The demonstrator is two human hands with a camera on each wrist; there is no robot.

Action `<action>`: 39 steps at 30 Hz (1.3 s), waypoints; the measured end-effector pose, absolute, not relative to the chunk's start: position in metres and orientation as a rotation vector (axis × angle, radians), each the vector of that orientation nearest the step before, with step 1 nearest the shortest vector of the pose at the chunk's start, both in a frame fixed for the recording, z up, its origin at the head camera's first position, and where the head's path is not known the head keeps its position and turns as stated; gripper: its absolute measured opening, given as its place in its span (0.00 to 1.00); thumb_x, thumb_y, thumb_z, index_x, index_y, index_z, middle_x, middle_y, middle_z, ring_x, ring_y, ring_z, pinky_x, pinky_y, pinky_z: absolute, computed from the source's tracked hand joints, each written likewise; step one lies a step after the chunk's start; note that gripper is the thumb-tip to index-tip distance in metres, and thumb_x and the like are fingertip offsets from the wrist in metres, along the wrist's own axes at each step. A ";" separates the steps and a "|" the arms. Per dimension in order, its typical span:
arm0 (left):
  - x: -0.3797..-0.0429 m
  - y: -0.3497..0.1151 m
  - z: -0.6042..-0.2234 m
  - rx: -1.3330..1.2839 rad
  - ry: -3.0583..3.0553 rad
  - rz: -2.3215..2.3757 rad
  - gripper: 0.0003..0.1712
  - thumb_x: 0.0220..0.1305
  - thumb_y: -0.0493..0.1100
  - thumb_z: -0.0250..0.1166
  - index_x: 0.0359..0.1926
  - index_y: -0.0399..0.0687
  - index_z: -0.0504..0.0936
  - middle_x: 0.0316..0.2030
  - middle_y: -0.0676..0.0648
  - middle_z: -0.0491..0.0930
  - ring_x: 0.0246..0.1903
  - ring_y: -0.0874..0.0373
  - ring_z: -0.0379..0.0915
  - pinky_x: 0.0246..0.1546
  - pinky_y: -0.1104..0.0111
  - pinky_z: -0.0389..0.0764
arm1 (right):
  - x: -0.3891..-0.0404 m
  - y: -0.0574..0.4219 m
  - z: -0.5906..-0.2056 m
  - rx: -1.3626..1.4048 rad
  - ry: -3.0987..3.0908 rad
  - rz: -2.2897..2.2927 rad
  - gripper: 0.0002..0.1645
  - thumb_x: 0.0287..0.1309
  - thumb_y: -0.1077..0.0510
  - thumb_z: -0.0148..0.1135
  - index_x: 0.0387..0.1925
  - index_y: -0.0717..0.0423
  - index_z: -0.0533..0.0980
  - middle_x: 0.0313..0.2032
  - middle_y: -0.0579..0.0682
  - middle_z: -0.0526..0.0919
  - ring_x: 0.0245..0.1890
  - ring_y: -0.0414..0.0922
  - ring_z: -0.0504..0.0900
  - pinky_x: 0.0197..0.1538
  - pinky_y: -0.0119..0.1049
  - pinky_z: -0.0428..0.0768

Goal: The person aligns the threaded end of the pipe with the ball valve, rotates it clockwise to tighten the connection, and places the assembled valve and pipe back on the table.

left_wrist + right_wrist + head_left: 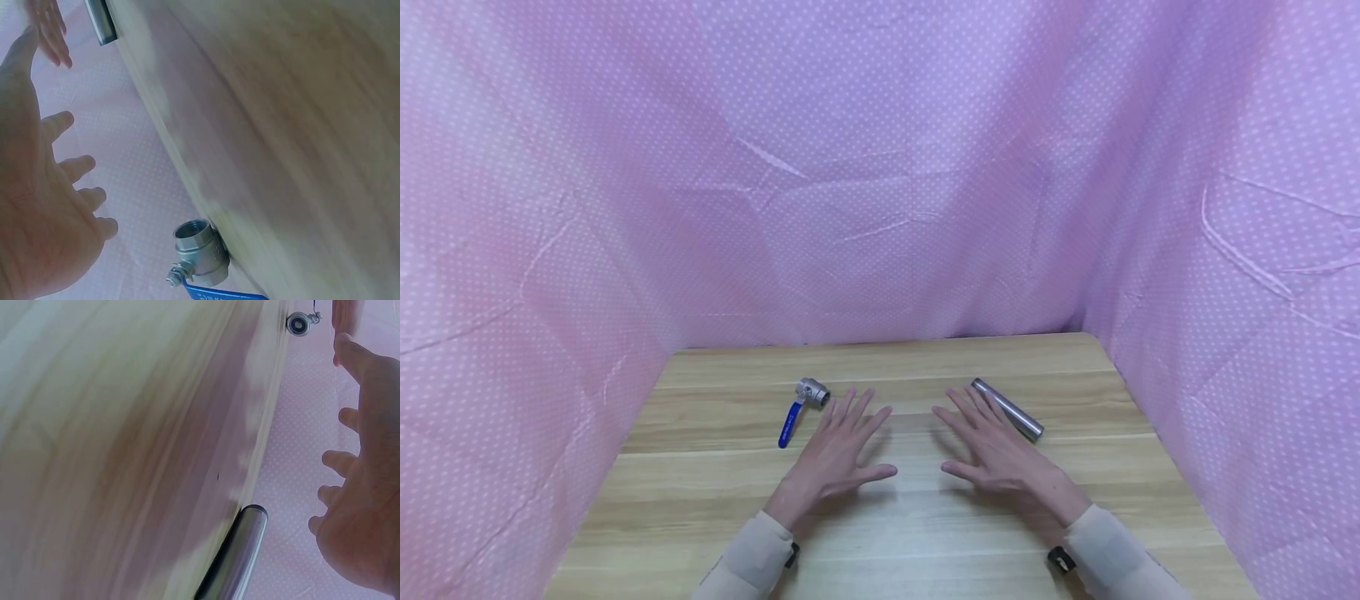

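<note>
A metal ball valve (pixel 812 392) with a blue lever handle (pixel 789 425) lies on the wooden table, left of centre. Just to its right is my left hand (pixel 835 454), palm down with fingers spread and nothing held. On the other side a short steel pipe (pixel 1009 410) lies at a slant, partly covered by the fingers of my right hand (pixel 1000 450), which is likewise spread and holds nothing. In the left wrist view the valve (pixel 203 253) shows its threaded opening. The right wrist view shows the near end of the pipe (pixel 240 550) below that hand's fingers.
The pale wooden table (pixel 925 533) has rounded far corners. Pink dotted cloth (pixel 880 208) hangs behind it and along both sides. Light sleeves (pixel 748 554) cover both forearms, and a small black strap piece (pixel 1061 559) sits at the right wrist.
</note>
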State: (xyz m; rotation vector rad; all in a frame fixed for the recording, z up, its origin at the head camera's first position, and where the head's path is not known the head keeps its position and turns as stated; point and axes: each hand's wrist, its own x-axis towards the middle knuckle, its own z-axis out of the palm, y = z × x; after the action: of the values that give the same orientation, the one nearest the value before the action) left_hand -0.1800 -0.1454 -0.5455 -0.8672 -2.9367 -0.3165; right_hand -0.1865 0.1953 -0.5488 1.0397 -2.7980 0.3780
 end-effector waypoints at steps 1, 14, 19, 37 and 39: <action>-0.180 -0.146 -0.545 -0.868 -2.936 -0.321 0.58 0.72 0.83 0.62 0.91 0.62 0.60 0.92 0.39 0.51 0.91 0.31 0.47 0.92 0.31 0.55 | -0.187 0.196 -0.548 1.036 -2.795 0.370 0.55 0.72 0.29 0.69 0.89 0.45 0.63 0.90 0.63 0.58 0.90 0.70 0.52 0.90 0.76 0.57; -0.186 -0.156 -0.546 -0.834 -2.929 -0.350 0.56 0.73 0.80 0.64 0.90 0.59 0.62 0.92 0.39 0.51 0.90 0.31 0.48 0.92 0.29 0.55 | -0.186 0.209 -0.552 1.004 -2.753 0.368 0.54 0.72 0.31 0.70 0.88 0.48 0.64 0.87 0.65 0.63 0.87 0.72 0.61 0.88 0.79 0.61; -0.187 -0.162 -0.547 -0.803 -2.953 -0.363 0.56 0.74 0.80 0.63 0.90 0.60 0.61 0.92 0.39 0.51 0.91 0.34 0.45 0.94 0.33 0.51 | -0.186 0.214 -0.554 0.981 -2.772 0.392 0.55 0.71 0.31 0.70 0.89 0.46 0.63 0.89 0.61 0.59 0.89 0.70 0.57 0.95 0.67 0.45; -0.189 -0.183 -0.548 -0.724 -2.956 -0.395 0.54 0.75 0.78 0.65 0.89 0.57 0.64 0.91 0.37 0.55 0.90 0.29 0.49 0.92 0.28 0.50 | -0.189 0.231 -0.558 0.952 -2.760 0.403 0.56 0.69 0.33 0.74 0.88 0.49 0.64 0.88 0.64 0.62 0.88 0.70 0.57 0.87 0.79 0.61; -0.189 -0.186 -0.549 -0.710 -2.947 -0.387 0.54 0.74 0.78 0.65 0.89 0.58 0.64 0.91 0.37 0.55 0.90 0.30 0.49 0.92 0.28 0.50 | -0.189 0.233 -0.559 0.946 -2.753 0.406 0.56 0.68 0.34 0.75 0.87 0.50 0.65 0.87 0.65 0.63 0.87 0.71 0.58 0.86 0.80 0.62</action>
State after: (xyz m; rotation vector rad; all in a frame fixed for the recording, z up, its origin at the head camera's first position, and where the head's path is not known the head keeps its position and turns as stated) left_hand -0.1890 -0.1859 -0.5489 -0.7100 -2.9475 -0.3873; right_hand -0.1895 0.2334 -0.5588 0.9457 -2.7531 0.4064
